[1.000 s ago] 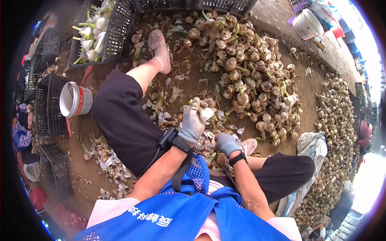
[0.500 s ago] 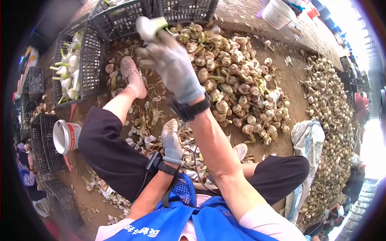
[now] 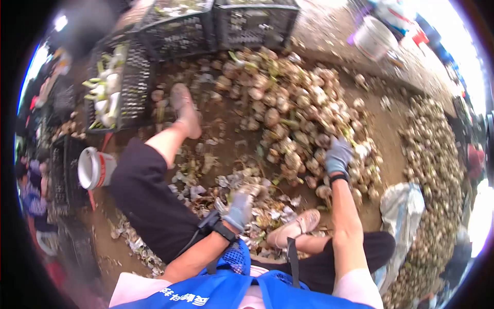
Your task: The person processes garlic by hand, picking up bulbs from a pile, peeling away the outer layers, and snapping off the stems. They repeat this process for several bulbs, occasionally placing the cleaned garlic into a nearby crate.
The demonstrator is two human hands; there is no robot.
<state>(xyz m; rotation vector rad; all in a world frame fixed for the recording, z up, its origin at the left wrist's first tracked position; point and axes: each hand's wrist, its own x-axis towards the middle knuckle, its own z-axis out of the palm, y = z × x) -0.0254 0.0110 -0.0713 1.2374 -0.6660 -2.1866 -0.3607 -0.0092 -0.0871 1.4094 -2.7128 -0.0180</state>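
Observation:
My right hand (image 3: 339, 154), in a grey glove, reaches onto the right side of the heap of garlic bulbs (image 3: 288, 103); its fingers point down among the bulbs, and whether they grip one cannot be made out. My left hand (image 3: 241, 207), also gloved, is blurred above the pile of papery peelings (image 3: 262, 219) between my legs. Its fingers look curled, with something pale at them that is too smeared to name. At the upper left, a black crate (image 3: 135, 85) holds trimmed white bulbs with green stems (image 3: 108, 95).
More black crates (image 3: 180, 36) stand at the top. A white bucket (image 3: 98, 169) lies tilted by my left knee. Beyond a white sack (image 3: 401, 208) at the right spreads a long bank of garlic (image 3: 437, 170). Another white bucket (image 3: 374, 38) is at the upper right.
My right hand has swung from near the crates down to the right side of the heap, and the white bulb by it is gone from there. My left hand has shifted slightly right; the view has turned.

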